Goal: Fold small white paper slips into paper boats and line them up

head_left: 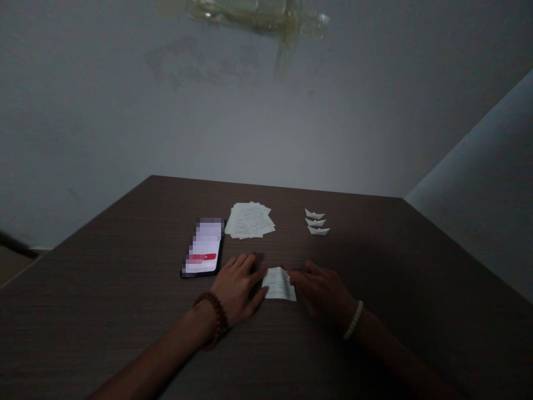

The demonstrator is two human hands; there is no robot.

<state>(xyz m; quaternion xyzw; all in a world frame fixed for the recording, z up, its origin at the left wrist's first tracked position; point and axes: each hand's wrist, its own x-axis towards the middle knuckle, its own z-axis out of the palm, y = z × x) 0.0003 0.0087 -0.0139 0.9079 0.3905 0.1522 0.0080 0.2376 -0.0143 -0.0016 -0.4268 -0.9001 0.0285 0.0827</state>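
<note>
A small printed sheet of paper (278,284) lies on the table before me, bent with a raised crease near its right side. My left hand (237,289) rests on the tabletop with its fingers spread, index finger and thumb tips touching the sheet's left edge. At the right edge of the sheet, my right hand (318,286) is closed, pinching the paper between its fingertips; its lower fingers are in shadow. Behind the sheet is a loose stack of printed papers (250,219). Three folded paper boats (316,223) stand in a column to the right of that stack.
A phone (204,247) with a lit, blurred screen lies left of the paper stack, close to my left hand. The dark wooden table (125,233) ends at a grey wall (266,133). A bottle-like transparent yellowish shape (258,16) shows at the top.
</note>
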